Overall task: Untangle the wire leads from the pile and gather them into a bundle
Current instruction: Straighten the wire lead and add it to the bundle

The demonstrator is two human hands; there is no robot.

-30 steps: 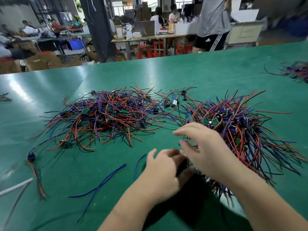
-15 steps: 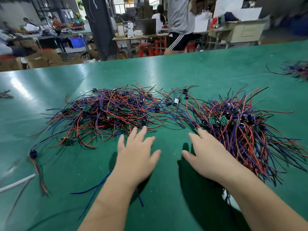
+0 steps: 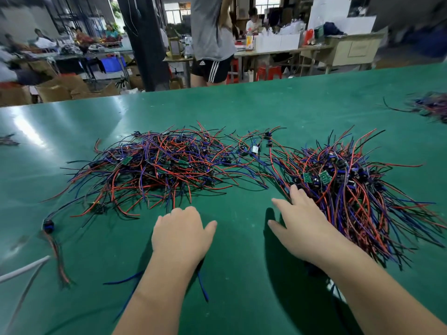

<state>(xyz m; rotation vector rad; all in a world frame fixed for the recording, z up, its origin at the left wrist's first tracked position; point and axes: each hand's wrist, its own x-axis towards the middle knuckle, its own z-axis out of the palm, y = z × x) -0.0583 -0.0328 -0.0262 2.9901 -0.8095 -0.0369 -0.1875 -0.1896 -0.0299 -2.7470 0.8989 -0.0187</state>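
Curled under now are the fingers of the left hand (image 3: 181, 235), spread a moment ago, just short of the tangled pile of red, blue and black wire leads (image 3: 154, 170) at the green counter's (image 3: 242, 110) middle; any pinch is hidden. Beside it the right hand (image 3: 304, 228) stays spread, fingertips touching the gathered bundle of leads (image 3: 358, 197) rightward. One loose blue wire (image 3: 203, 287) lies beneath the left wrist.

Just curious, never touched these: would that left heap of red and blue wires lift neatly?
The left pile is thin wires in loose curves, so likely floppy. Strands cross everywhere, so neighbours would probably drag along. Its small green boards may dangle.
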